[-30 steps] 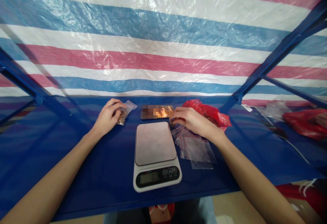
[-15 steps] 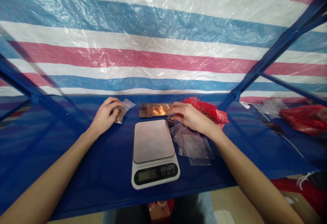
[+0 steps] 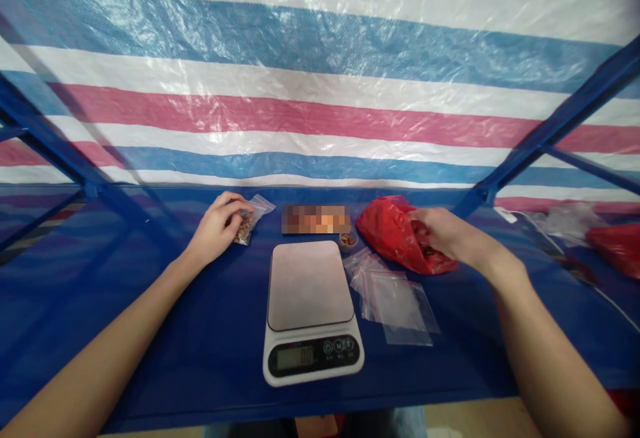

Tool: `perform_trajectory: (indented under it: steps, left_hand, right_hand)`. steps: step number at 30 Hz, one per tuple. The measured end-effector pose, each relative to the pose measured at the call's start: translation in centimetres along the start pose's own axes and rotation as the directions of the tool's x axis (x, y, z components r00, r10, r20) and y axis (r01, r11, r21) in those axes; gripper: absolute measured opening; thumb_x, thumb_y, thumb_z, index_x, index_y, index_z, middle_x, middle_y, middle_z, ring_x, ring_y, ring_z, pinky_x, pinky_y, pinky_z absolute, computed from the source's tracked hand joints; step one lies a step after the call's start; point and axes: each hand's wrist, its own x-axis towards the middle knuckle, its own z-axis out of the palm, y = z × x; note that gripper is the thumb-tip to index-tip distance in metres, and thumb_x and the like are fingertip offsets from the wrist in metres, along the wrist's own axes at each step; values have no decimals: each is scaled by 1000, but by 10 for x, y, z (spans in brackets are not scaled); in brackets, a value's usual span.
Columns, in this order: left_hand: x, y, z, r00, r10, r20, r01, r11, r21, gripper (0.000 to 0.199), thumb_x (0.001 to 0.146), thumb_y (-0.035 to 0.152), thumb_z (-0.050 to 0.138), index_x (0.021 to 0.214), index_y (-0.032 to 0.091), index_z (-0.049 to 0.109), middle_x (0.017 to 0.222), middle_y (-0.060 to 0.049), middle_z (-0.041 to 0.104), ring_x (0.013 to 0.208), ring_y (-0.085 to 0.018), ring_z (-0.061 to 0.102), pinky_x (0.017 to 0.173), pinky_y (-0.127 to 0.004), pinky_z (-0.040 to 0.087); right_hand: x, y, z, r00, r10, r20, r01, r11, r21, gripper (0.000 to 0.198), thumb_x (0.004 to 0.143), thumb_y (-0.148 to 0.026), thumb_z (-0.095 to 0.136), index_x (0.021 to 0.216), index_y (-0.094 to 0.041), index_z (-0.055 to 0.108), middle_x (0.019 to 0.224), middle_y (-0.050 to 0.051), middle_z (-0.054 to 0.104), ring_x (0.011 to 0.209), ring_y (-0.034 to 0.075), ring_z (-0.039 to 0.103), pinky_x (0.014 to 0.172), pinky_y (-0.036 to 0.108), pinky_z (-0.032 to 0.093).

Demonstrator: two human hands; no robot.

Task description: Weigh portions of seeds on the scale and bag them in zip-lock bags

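Note:
Beyond and left of the scale, my left hand (image 3: 219, 230) is closed around a small clear zip bag (image 3: 247, 226) with brown bits inside. The bag's sealed-strip end points up to the right. My right hand (image 3: 440, 233) reaches into the mouth of a red plastic bag (image 3: 383, 225), and its fingers are hidden there. Between the hands stands a white kitchen scale (image 3: 311, 291), its plate bare and its display reading 0.0. A small round cup (image 3: 349, 239) behind the scale's right corner holds a few brown pieces.
Several flat clear zip bags (image 3: 400, 301) lie right of the scale. A dark rectangular object (image 3: 315, 220), blurred over, rests behind it. Blue metal posts (image 3: 540, 145) rise at both sides before a striped sheet (image 3: 300, 111). Another red bag (image 3: 617, 248) and a white cable lie far right.
My right hand has moved right, from over the small cup into the red bag, uncovering the cup. My left hand keeps its hold on the zip bag. The view has shifted slightly.

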Motion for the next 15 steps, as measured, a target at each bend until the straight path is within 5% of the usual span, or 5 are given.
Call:
perform_trajectory:
  steps: [9, 15]
  left_hand:
    - [0, -6, -1, 1000, 11, 26, -11, 1000, 13, 33, 99, 25, 44, 107, 21, 76, 118, -8, 65, 114, -27, 65, 106, -46, 53]
    - [0, -3, -2, 1000, -3, 14, 2, 1000, 6, 32, 98, 28, 44, 105, 22, 76, 117, -7, 65, 113, -27, 66, 107, -45, 54]
  right_hand:
    - [-1, -1, 22, 1000, -9, -3, 8, 982, -191, 54, 82, -1, 58, 126, -24, 77, 134, 14, 74, 133, 32, 68, 113, 41, 55]
    - [0, -7, 31, 999, 22, -39, -32, 957, -287, 48, 93, -2, 45, 124, -21, 76, 140, 18, 71, 132, 33, 69, 112, 48, 57]
